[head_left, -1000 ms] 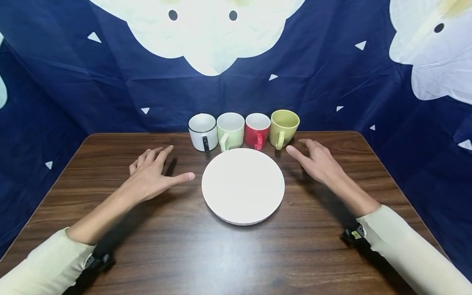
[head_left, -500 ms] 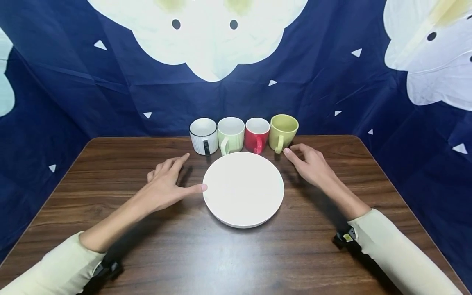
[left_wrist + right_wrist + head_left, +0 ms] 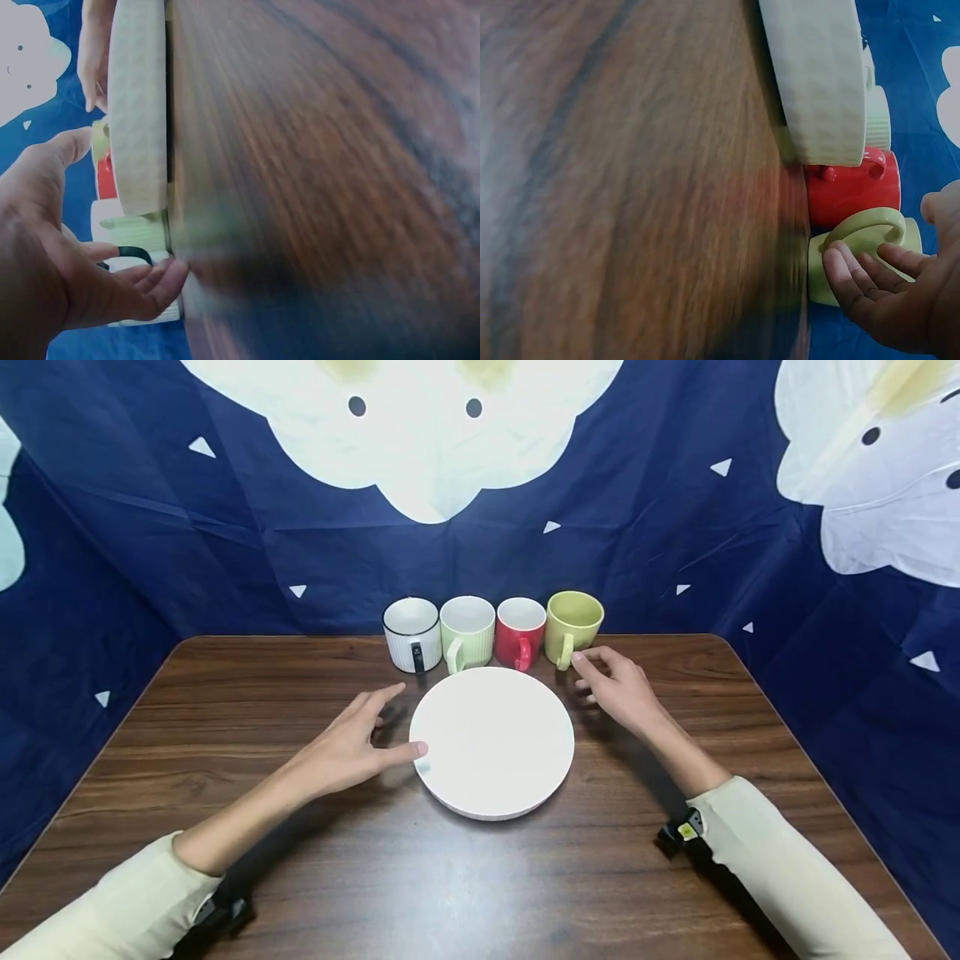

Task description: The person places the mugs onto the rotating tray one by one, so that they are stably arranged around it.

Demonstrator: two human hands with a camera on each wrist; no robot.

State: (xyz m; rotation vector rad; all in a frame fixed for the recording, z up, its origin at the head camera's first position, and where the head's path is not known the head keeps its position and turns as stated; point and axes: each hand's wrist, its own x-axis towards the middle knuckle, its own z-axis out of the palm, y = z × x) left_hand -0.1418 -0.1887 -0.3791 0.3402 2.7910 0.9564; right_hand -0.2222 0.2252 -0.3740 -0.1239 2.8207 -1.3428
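A white round stand [image 3: 491, 743] with a flat top and a patterned side wall [image 3: 139, 105] lies mid-table. My left hand [image 3: 348, 752] is spread at its left, the thumb tip over the rim; whether it touches cannot be told. My right hand [image 3: 621, 692] is beside the olive-green mug [image 3: 557, 637], fingers slightly bent and the thumb by the handle [image 3: 862, 220]. In the right wrist view the fingers overlap this mug, and thumb and fingers are apart; contact is unclear. Leftwards along the row stand a red mug [image 3: 512, 646], a light green ribbed mug [image 3: 478, 647] and a white black-rimmed mug [image 3: 401, 647].
The mugs stand close together at the back edge of the brown wooden table [image 3: 300, 877], just behind the stand. A dark blue cloth [image 3: 360, 556] with white cloud shapes hangs behind and at both sides.
My left hand has moved right, towards the stand, its thumb now over the rim. My right hand has moved slightly left to the olive-green mug's handle. Mugs and stand keep their places.
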